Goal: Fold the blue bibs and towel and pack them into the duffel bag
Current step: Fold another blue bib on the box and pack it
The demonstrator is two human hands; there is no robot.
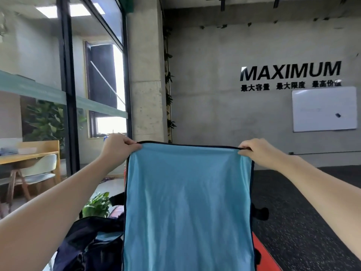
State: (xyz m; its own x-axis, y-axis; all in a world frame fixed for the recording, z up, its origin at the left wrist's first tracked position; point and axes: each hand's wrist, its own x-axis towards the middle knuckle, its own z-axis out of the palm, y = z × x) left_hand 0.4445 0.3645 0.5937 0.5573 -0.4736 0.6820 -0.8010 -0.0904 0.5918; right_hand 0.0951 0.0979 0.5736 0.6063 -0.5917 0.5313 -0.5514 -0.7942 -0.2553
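Head view: smooth rectangular blue towel (187,202), dark-edged.

One head-worn view — facing forward, close behind the raised hands.

Beyond the raised hands stands a concrete wall (214,85) with black lettering (291,71) and a whiteboard (324,109), dark speckled floor (302,202) below right, glass partition (39,75) and wooden desk (29,153) left.

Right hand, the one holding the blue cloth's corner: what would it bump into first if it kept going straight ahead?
Probably nothing close. The right hand points toward the grey wall, which looks far off; depth is hard to judge.
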